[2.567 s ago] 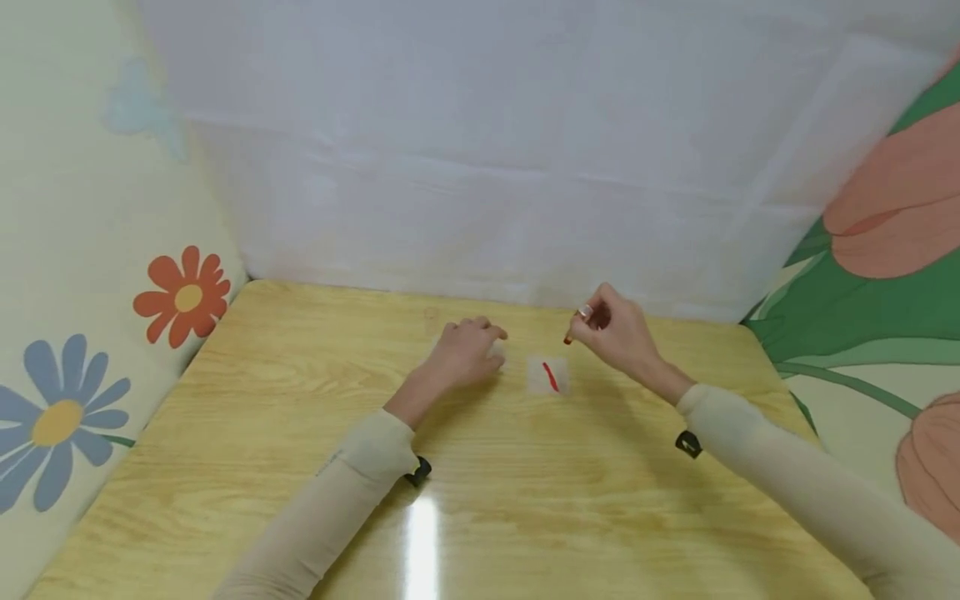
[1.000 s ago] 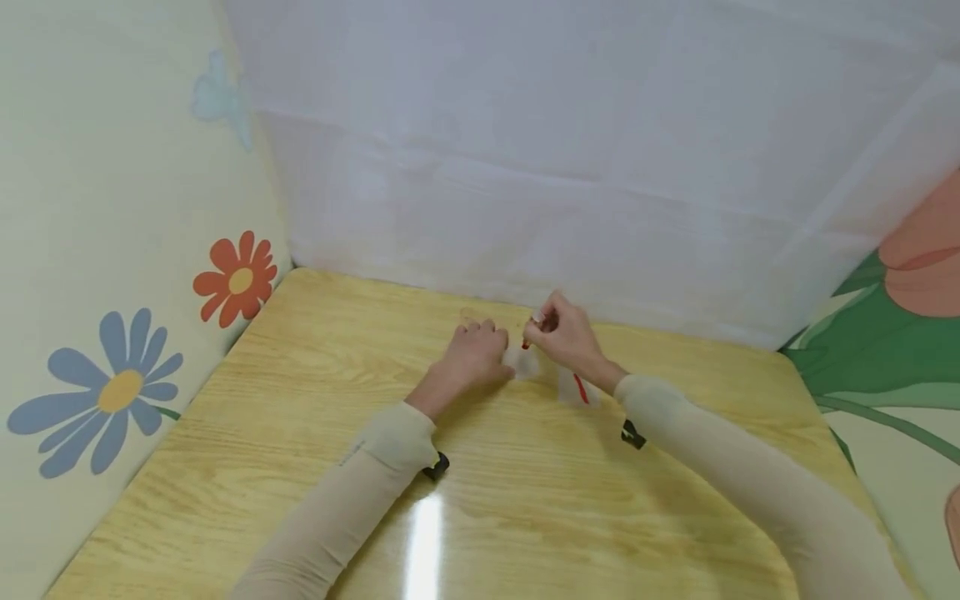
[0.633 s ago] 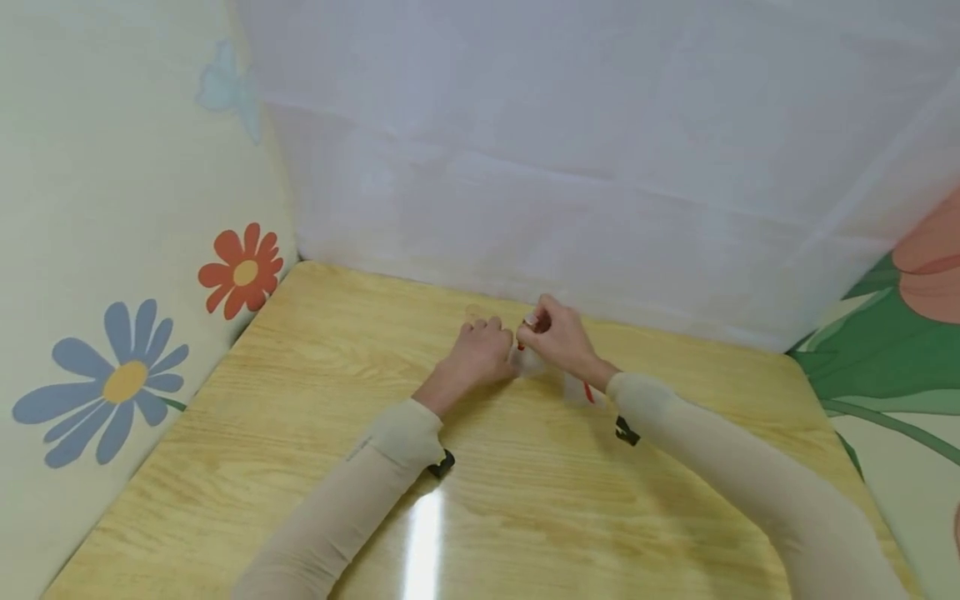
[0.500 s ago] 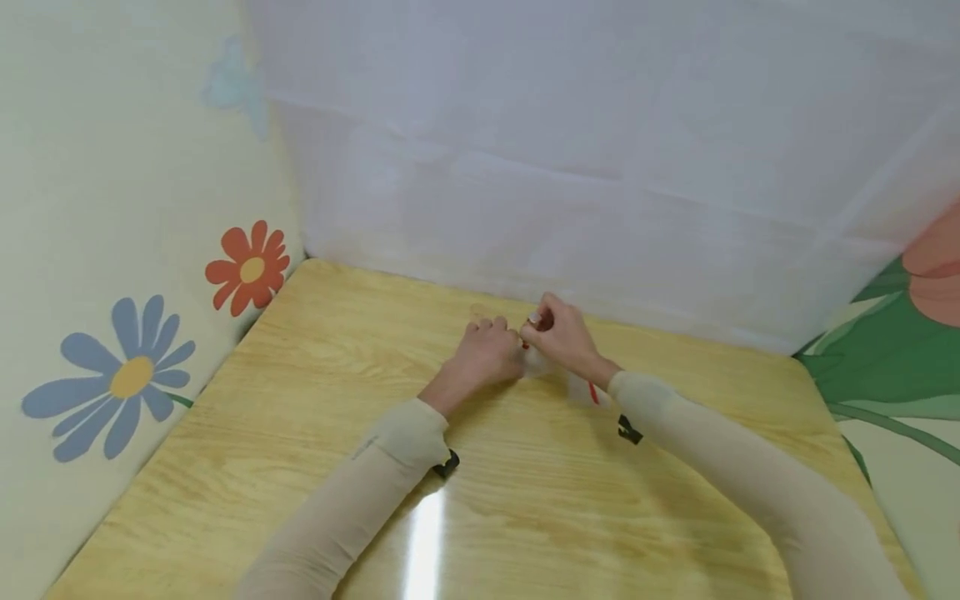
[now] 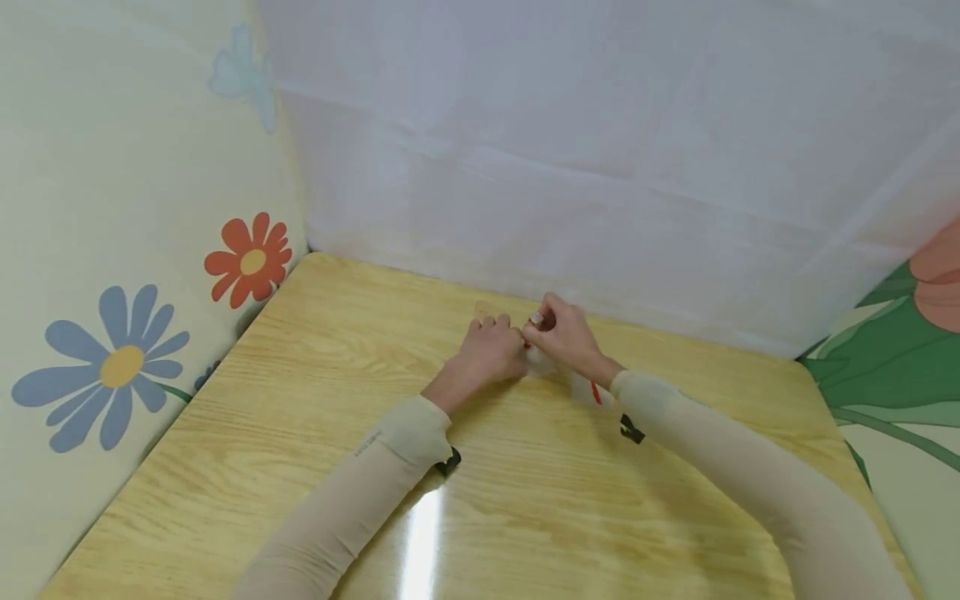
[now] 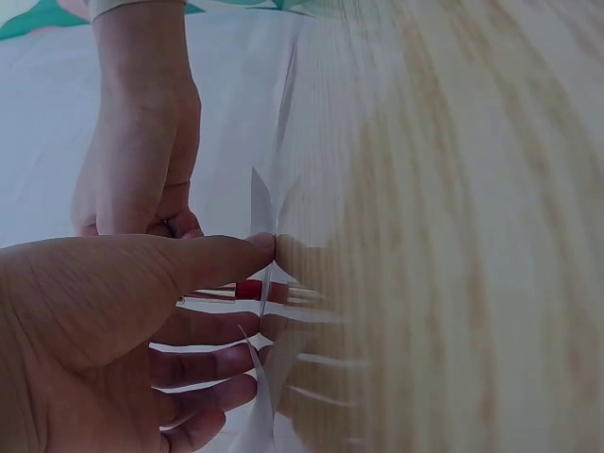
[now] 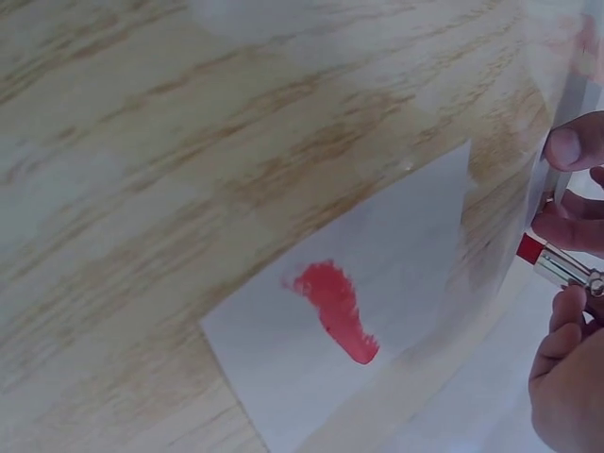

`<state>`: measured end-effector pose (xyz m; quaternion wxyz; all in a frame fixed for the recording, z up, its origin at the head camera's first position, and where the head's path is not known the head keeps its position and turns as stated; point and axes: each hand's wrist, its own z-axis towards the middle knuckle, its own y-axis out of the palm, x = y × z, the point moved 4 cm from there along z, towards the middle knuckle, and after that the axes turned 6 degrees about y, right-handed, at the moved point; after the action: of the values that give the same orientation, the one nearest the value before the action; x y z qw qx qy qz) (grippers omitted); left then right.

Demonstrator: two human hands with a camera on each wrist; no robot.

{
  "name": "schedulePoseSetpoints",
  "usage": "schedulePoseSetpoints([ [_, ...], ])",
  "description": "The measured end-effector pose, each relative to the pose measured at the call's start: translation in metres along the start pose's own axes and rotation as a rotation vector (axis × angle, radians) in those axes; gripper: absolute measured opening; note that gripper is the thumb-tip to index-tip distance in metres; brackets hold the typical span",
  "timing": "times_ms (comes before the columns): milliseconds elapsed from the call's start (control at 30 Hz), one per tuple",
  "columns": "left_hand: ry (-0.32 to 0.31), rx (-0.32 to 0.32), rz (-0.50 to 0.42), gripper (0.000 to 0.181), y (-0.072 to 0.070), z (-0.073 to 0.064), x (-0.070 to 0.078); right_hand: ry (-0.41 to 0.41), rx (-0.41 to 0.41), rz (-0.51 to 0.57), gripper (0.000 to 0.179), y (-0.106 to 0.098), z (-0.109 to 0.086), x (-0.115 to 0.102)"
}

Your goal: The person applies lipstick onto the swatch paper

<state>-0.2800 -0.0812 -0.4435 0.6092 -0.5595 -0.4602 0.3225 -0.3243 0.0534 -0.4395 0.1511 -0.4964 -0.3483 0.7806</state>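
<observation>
My right hand pinches a lipstick with a silver tube and a red tip. In the left wrist view the red lipstick tip meets the surface between the thumb and fingers of my left hand. That hand presses on a small whitish sheet, its thumb and fingertips spread and curved up edges showing. Just right of it lies a second small sheet bearing a smeared red streak. In the head view my right forearm partly hides this second sheet.
The wood-grain table ends at a hanging white cloth close behind my hands. Painted flower walls stand at left and right. A bright light reflection crosses the front of the table.
My right hand has brought the lipstick leftward and down, past the streaked sheet, to the sheet beside my left hand. My head view has shifted. Over the last half second both hands stay nearly still.
</observation>
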Motion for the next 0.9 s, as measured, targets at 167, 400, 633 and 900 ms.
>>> schedulePoseSetpoints([
  [167,0.007,-0.001,0.003,0.030,-0.002,-0.002,0.001,0.002,-0.015,-0.006,0.013,-0.001,-0.001,-0.001],
  [400,-0.005,-0.015,-0.003,0.032,-0.002,-0.003,0.000,-0.003,-0.036,-0.004,0.013,-0.003,-0.003,-0.003],
  [633,0.006,-0.009,0.006,0.036,0.000,0.001,0.000,0.000,-0.047,-0.004,0.015,-0.009,-0.009,0.000],
  [900,0.021,0.000,0.021,0.041,0.001,0.002,-0.002,0.002,-0.047,-0.006,0.017,-0.013,-0.016,0.003],
])
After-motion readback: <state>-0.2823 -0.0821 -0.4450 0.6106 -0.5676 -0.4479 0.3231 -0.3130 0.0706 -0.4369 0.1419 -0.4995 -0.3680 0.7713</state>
